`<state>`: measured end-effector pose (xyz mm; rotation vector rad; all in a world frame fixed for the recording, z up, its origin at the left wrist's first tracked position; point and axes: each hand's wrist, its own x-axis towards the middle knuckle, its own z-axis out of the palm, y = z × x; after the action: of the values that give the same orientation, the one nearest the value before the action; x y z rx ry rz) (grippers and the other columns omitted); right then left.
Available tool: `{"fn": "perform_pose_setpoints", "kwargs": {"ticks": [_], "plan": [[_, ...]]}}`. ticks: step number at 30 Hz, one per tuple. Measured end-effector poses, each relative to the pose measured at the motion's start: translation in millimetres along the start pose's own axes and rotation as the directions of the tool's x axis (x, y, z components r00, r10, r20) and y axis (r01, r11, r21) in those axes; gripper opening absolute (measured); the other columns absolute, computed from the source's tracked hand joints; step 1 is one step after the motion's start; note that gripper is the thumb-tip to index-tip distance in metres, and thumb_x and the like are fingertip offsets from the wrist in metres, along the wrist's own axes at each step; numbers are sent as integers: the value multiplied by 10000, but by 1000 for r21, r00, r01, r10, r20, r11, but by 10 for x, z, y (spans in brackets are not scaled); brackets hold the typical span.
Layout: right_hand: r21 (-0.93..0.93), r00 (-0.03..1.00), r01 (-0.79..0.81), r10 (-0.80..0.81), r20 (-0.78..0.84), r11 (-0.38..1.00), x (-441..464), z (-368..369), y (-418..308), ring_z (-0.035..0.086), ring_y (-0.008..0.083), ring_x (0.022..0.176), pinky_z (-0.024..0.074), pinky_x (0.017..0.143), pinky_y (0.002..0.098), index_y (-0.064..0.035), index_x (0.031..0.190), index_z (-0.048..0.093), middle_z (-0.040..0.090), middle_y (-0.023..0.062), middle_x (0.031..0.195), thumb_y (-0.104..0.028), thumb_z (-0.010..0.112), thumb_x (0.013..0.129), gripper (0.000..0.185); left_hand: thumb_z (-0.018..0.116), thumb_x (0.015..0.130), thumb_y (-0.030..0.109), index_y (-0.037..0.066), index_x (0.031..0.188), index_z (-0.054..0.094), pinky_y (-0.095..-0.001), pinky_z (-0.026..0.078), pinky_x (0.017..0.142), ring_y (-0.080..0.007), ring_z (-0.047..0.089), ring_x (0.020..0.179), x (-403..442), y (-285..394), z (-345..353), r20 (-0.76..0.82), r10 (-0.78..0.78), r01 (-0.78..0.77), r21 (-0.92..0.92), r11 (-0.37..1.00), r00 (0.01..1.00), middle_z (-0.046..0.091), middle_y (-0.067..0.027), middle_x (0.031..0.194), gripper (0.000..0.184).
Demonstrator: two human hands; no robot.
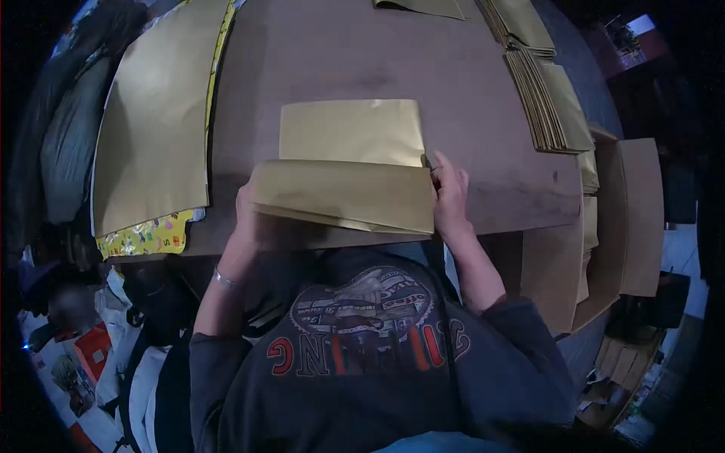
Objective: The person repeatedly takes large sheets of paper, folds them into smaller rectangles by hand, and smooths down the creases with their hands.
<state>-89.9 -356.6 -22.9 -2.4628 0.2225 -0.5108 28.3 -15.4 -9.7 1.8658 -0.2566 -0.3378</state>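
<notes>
Brown table (483, 113) carrying a partly folded gold sheet (343, 189)

At the near side, the left hand (245, 211) is touching the sheet's left end, its fingers hiding behind the paper, while the right hand (451, 192) is sitting at the right edge, one finger pointing away. Whether either is gripping, I cannot tell. Between them the gold sheet is lying flat at its far part and rising in a folded layer nearer. Folding seems to be standing midway here. Left of the hands, large flat sheets (151, 113) are looking unfolded; right of them, folded stacks (547, 102) are looking done, with gold pieces (590, 223) sitting inside a cardboard box (642, 215). Ahead of the hands, bare tabletop is offering room; the near edge is running close beneath the fold.
</notes>
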Motion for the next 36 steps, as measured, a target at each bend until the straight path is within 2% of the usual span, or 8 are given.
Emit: {"fn": "perform_pose_setpoints", "kwargs": {"ticks": [2, 3, 5, 9, 12, 17, 30, 36], "plan": [[-63, 998, -14, 18, 65, 998, 31, -59, -92, 601, 312, 958, 358, 954, 496, -43, 1290, 504, 637, 129, 920, -120, 590, 873, 433, 655, 840, 211, 78, 1218, 572, -370, 527, 791, -320, 683, 923, 32, -73, 26, -33, -197, 176, -324, 930, 980, 694, -163, 955, 409], [-79, 1000, 11, -9, 23, 997, 37, -26, -68, 602, 312, 958, 359, 938, 481, -41, 1284, 510, 640, 137, 933, -127, 589, 878, 423, 664, 831, 252, 79, 1234, 560, -401, 526, 782, -355, 672, 900, 37, 98, 32, -48, -62, 73, 253, 965, 997, 689, -177, 924, 451], [-119, 996, -65, 72, 59, 991, 75, -27, -99, 613, 312, 951, 358, 905, 455, -36, 1266, 530, 660, 154, 953, -165, 587, 892, 399, 652, 837, 327, 88, 1329, 487, -476, 514, 760, -418, 642, 840, 76, 233, 131, -77, 77, -3, 685, 728, 994, 677, -196, 829, 571], [-68, 978, -168, 175, 113, 983, 192, -118, -256, 616, 314, 871, 334, 975, 492, -30, 1234, 562, 654, 132, 832, -236, 559, 916, 379, 647, 844, 331, 103, 1381, 428, -472, 510, 736, -406, 646, 821, 116, 312, 134, -44, 2, 28, 679, 733, 999, 676, -186, 808, 624], [-120, 998, -63, 66, 21, 991, 120, -45, -171, 597, 262, 792, 351, 990, 495, -55, 1220, 586, 605, 69, 737, -224, 604, 884, 376, 656, 839, 333, 99, 1361, 445, -464, 512, 729, -400, 646, 811, 96, 310, 145, -86, -3, 59, 663, 746, 996, 674, -181, 799, 610], [-118, 998, 46, -50, -27, 992, 50, -47, -179, 589, 281, 888, 340, 974, 512, -71, 955, 687, 681, 96, 856, -163, 607, 875, 145, 665, 841, 305, 118, 1295, 522, -455, 514, 736, -382, 651, 825, 64, 329, 133, -66, -8, 45, 579, 814, 998, 677, -175, 819, 512], [-186, 998, 52, -46, 38, 981, 125, -58, -181, 599, 281, 811, 382, 872, 446, -68, 932, 687, 674, 109, 791, -137, 617, 863, 120, 616, 857, 258, 99, 1125, 637, -458, 514, 754, -385, 645, 855, 73, 425, 198, -66, 89, -27, 633, 774, 994, 673, -191, 920, 312], [-208, 997, 75, -69, 34, 975, 137, -58, -170, 596, 274, 791, 383, 840, 436, -61, 895, 675, 665, 107, 764, -129, 623, 856, 93, 718, 768, 228, 107, 1112, 664, -469, 432, 898, -307, 536, 1132, 218, 447, 361, 51, 417, -312, 745, 590, 908, 582, -89, 1205, 369]]}}
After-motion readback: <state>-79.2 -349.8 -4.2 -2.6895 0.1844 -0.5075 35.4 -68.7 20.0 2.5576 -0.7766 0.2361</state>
